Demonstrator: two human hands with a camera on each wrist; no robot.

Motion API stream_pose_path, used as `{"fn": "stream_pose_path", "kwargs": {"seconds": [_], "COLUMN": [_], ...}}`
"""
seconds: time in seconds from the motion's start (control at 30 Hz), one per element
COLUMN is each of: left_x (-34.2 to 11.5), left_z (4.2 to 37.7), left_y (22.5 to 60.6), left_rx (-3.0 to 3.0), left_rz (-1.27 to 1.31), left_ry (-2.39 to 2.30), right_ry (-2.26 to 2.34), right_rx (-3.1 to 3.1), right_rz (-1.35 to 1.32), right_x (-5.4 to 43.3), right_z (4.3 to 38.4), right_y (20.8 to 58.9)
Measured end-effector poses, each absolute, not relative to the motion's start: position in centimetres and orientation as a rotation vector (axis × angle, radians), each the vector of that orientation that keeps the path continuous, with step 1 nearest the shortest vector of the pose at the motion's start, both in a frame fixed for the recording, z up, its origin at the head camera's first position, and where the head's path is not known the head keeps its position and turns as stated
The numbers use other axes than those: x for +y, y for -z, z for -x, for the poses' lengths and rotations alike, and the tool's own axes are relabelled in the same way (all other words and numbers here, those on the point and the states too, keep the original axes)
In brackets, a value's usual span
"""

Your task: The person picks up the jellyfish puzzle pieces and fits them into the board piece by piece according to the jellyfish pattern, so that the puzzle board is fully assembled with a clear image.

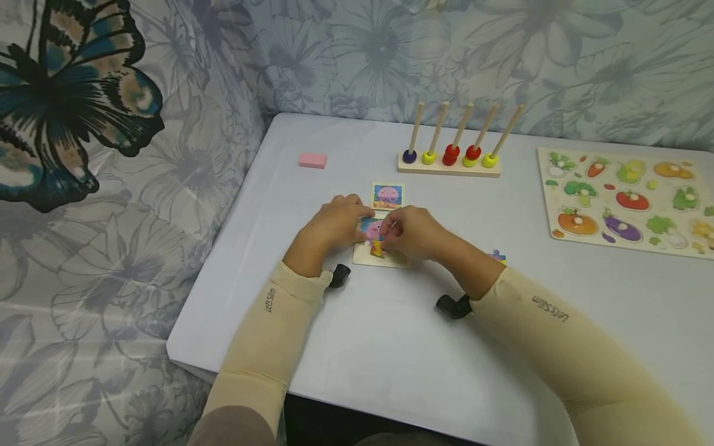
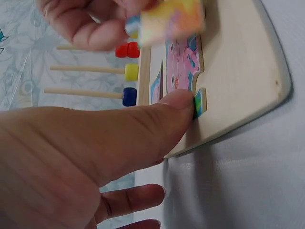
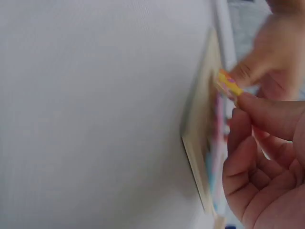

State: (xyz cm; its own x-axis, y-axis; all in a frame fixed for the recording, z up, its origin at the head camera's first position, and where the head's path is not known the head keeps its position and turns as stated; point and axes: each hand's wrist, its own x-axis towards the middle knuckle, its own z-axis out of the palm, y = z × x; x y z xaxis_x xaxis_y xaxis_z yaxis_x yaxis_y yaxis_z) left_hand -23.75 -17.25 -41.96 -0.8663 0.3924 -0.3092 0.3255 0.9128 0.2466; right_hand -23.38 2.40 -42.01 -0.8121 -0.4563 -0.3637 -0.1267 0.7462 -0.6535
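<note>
My right hand [image 1: 414, 232] pinching a yellow-orange puzzle piece [image 1: 377, 249], seemingly just above the wooden board [image 2: 238, 71], toward its near edge, my left hand [image 1: 336, 224] unclenched, thumb on the pink picture [image 2: 181, 67] by the left edge

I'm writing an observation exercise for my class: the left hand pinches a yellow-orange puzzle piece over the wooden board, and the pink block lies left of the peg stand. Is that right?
Not quite: the right hand, not the left hand, pinches the yellow-orange puzzle piece over the wooden board, as the right wrist view shows. The pink block does lie left of the peg stand.
</note>
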Motion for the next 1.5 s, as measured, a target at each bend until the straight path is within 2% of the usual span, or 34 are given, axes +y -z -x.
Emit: {"fn": "stream_pose_path", "kwargs": {"seconds": [0.3, 0.6, 1.5], "left_x": [-17.5, -18.0, -18.3], "left_z": [24.1, 24.1, 23.9], "left_y": [42.1, 42.5, 42.0], "left_rx": [2.688, 2.655, 2.608], "left_rz": [-0.541, -0.512, -0.514], "left_ry": [-0.334, -0.383, -0.417], "right_ry": [0.819, 0.766, 0.744], "right_rx": [2.469, 2.535, 2.517], "right_rz": [0.467, 0.531, 0.451], "right_x": [-0.2, -0.4, -0.5], "right_z": [23.0, 23.3, 24.7], "right_y": [43.1, 43.2, 43.4]}}
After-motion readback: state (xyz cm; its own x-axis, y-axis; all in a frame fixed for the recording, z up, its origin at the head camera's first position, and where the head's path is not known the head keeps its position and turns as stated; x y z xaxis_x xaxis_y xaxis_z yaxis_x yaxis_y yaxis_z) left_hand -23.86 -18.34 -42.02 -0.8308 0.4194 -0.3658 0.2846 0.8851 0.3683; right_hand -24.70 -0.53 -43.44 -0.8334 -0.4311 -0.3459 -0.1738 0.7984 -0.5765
